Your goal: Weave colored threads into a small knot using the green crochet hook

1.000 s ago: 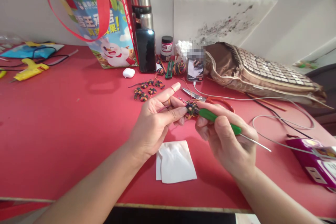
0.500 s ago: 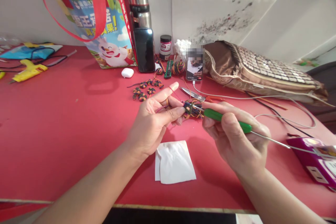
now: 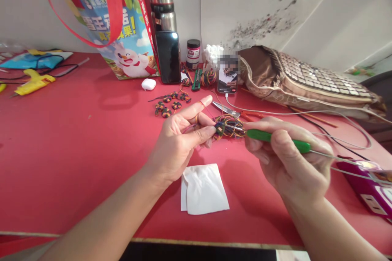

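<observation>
Between thumb and fingers, my left hand (image 3: 186, 132) pinches a small multicoloured crochet piece (image 3: 219, 129). Its index finger is stretched out, with a thin yarn strand looped round it. My right hand (image 3: 290, 159) grips a crochet hook (image 3: 263, 135) by its green handle. The hook's metal shaft points left and its tip meets the crochet piece; the very tip is hard to make out. Just behind the hook lies a loose tangle of yarn (image 3: 234, 124). Several small crocheted rounds (image 3: 166, 112) rest on the table beyond my left hand.
A folded white tissue (image 3: 206, 189) lies below my hands. Scissors (image 3: 226, 109), a phone on a cable (image 3: 227, 77), a yarn ball (image 3: 209, 78) and a dark phone (image 3: 168, 57) stand behind. A brown bag (image 3: 306, 77) and purple box (image 3: 364, 187) are right; a yellow glue gun (image 3: 33, 81) is left.
My right hand has drawn the crochet hook to the right, so more of its metal shaft shows. The left hand stays nearly still on the crochet piece.
</observation>
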`<state>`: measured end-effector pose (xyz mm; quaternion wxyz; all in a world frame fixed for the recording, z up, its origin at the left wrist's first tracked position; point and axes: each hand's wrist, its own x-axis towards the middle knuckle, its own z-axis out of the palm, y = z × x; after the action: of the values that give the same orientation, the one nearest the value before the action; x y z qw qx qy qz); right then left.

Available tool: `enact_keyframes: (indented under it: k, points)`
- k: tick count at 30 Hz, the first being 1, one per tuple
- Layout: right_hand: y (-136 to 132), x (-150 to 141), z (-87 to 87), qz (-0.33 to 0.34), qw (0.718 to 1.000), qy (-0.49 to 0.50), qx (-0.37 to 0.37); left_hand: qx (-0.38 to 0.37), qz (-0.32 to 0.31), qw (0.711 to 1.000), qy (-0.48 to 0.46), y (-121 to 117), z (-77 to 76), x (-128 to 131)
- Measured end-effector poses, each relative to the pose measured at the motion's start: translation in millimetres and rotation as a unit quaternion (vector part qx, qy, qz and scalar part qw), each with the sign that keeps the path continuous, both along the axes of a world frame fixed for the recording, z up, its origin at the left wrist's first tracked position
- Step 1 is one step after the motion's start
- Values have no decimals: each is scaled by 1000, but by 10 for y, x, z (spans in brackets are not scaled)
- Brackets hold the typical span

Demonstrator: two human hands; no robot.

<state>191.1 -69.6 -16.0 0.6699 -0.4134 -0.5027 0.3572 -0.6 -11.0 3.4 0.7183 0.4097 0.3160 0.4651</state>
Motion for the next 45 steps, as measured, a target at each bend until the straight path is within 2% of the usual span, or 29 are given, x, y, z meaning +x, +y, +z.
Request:
enact_keyframes:
  k: [9, 16, 19, 22, 27, 31, 39, 45]
  points:
    - [22, 59, 34, 15, 999, 24, -23, -9, -28, 1000, -9, 20, -15, -9]
    - [54, 88, 82, 61, 994, 70, -59, 20, -59, 998, 3, 35, -30, 2]
    - [72, 56, 53, 106, 986, 103, -73, 14, -54, 998, -1, 19, -38, 14]
    - [101, -53, 17, 129, 978, 148, -72, 10, -16, 1000, -9, -18, -51, 47]
    - [134, -223, -21, 106, 967, 205, -105, 24, 45, 998, -23, -80, -79, 108]
    - [129, -255, -33, 109, 966, 208, -109, 18, 66, 997, -32, -80, -81, 101]
    - [101, -282, -37, 101, 974, 177, -101, 9, 74, 997, -25, -43, -57, 69]
    - [77, -284, -30, 91, 977, 176, -74, 30, 48, 998, -10, -51, -66, 72]
